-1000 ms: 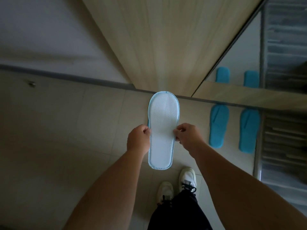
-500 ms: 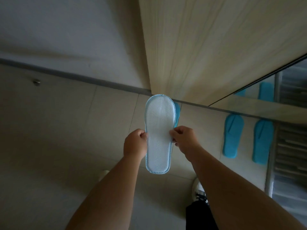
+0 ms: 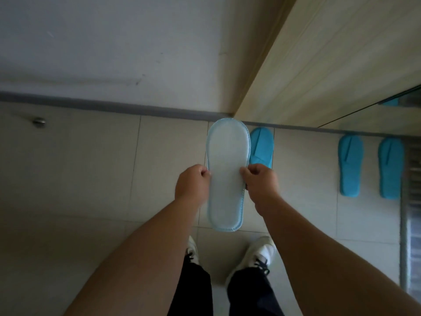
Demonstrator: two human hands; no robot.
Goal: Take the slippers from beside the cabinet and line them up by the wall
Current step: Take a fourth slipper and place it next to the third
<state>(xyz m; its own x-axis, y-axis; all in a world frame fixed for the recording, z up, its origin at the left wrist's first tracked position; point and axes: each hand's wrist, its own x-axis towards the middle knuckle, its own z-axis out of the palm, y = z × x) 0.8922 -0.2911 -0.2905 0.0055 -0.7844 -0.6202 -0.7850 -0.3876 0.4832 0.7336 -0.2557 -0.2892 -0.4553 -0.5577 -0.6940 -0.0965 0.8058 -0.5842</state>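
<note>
Head view looks down at a pale tiled floor (image 3: 79, 179) that meets a white wall (image 3: 114, 53) along a grey skirting strip (image 3: 114, 104), with a light wooden cabinet (image 3: 330, 65) standing against the wall on the right. No box, tray or other container appears anywhere, so nothing sits inside anything. The person grips a white-soled slipper (image 3: 226, 174) in the air in front of the cabinet's near corner, sole side up toward the camera. Its pale blue stitched edge runs all round, and a second blue edge shows just under the heel end, though whether that is a second slipper stacked beneath cannot be told. The slipper's long axis runs straight toward the wall, with the broad rounded toe end nearest the skirting strip and the narrower heel end nearest the person's white shoes (image 3: 259, 254). The left hand (image 3: 192, 187) is closed on the slipper's left edge near its middle, and the right hand (image 3: 260, 182) is closed on the opposite edge, thumbs on the sole. On the floor at the foot of the cabinet, a blue slipper (image 3: 262, 147) lies just right of the held one, toe toward the cabinet. Farther right along the cabinet base, two more blue slippers (image 3: 350, 165) lie side by side, parallel, toes toward the cabinet.
</note>
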